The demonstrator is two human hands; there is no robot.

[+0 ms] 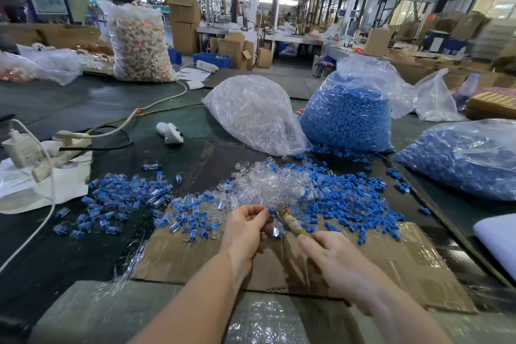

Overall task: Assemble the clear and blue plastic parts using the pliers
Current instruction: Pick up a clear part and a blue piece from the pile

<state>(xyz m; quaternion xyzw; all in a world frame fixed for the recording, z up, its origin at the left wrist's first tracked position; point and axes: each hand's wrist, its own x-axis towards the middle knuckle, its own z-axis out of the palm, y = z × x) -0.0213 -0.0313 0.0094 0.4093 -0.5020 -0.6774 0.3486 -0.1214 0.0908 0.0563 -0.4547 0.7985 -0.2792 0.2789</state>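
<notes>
My left hand [247, 229] pinches a small clear and blue plastic part [275, 230] over the cardboard sheet [391, 265]. My right hand [335, 262] grips the tape-wrapped handles of the pliers [291, 222], whose tip meets the part at my left fingertips. Just beyond lies a heap of loose clear parts [268, 184]. Loose blue parts [354, 201] spread to its right. Several joined clear-and-blue pieces [122, 198] lie scattered to the left.
A bag of clear parts [251, 117] and two bags of blue parts [349, 117] [469, 159] stand behind the heaps. A power strip with a charger [25, 148] and cables lies at the left. A person sits behind a tall bag [139, 45] far left.
</notes>
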